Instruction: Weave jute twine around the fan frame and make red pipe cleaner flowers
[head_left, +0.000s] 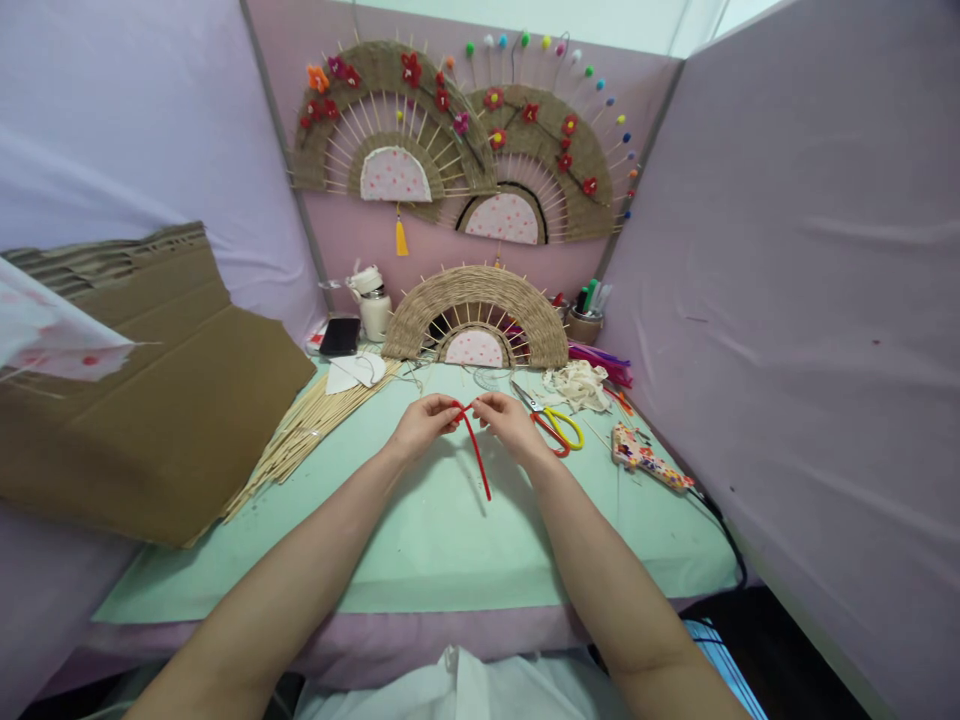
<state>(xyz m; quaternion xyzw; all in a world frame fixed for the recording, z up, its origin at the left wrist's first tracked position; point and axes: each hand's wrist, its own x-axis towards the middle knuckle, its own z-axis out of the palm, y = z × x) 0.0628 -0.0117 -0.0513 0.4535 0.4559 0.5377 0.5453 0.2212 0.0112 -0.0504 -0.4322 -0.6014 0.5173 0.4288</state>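
Note:
Both my hands meet over the middle of the green mat. My left hand and my right hand each pinch the top of a red pipe cleaner, fingers closed on it. The pipe cleaner bends between the fingertips and its long tail hangs down toward me. Scissors with yellow and red handles lie just right of my right hand.
A bundle of bamboo sticks and brown cardboard sheets lie at the left. A woven fan stands at the back, two more hang on the wall. A patterned glue gun, a tangle of twine and a pen cup sit right.

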